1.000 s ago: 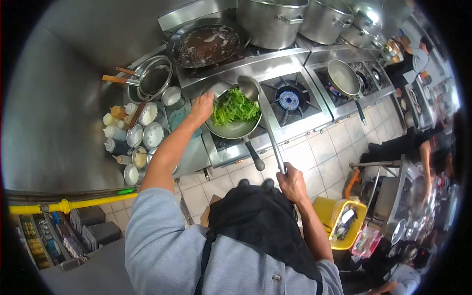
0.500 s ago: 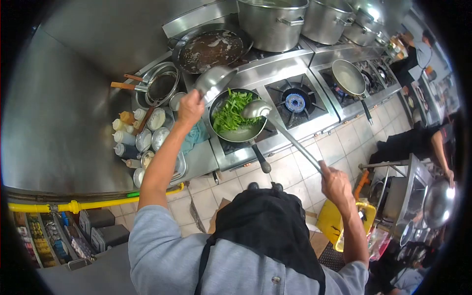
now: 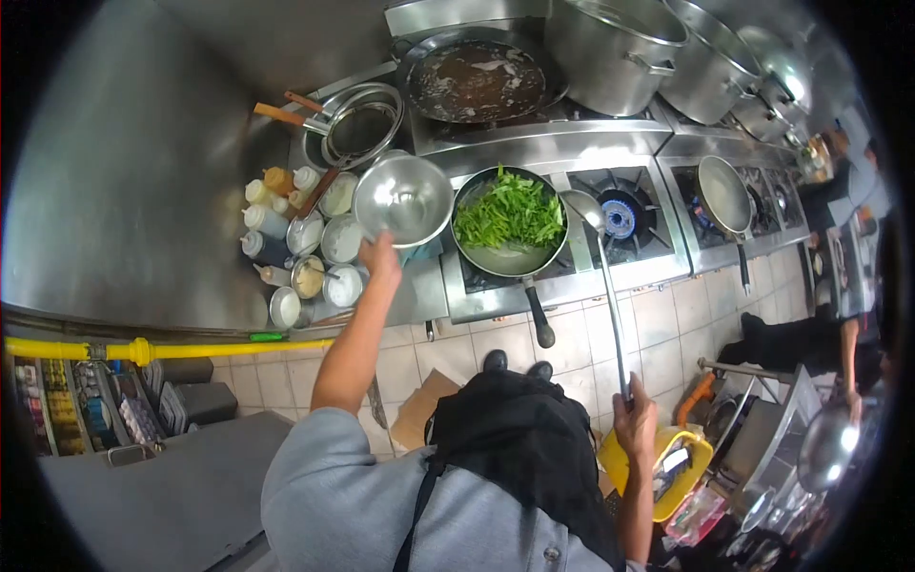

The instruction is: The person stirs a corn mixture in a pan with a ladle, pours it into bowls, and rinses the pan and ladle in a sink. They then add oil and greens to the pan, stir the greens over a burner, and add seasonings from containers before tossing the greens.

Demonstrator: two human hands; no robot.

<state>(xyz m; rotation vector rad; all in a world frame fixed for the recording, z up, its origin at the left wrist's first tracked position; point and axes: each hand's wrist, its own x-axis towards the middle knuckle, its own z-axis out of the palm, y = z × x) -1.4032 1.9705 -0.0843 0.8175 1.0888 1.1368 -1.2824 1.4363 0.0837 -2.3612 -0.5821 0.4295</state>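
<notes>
Squeeze bottles (image 3: 268, 223) stand beside round containers (image 3: 285, 323) near a steel wall (image 3: 143, 191)

Chopped leaves (image 3: 512, 212) are bright green, the round pan (image 3: 508, 260) pale grey with a black handle (image 3: 539, 319), the round metal bowl (image 3: 402, 202) and long-handled metal ladle (image 3: 585, 209) silver — the ring-shaped burner flame (image 3: 620, 219) blue, the square floor tiles (image 3: 585, 345) a pale grid.

pan (image 3: 513, 261): floor partly hidden under greens (image 3: 510, 212) | cloth (image 3: 423, 250): mostly hidden behind bowl (image 3: 402, 198) | stockpot (image 3: 610, 67): cut by top edge
</notes>
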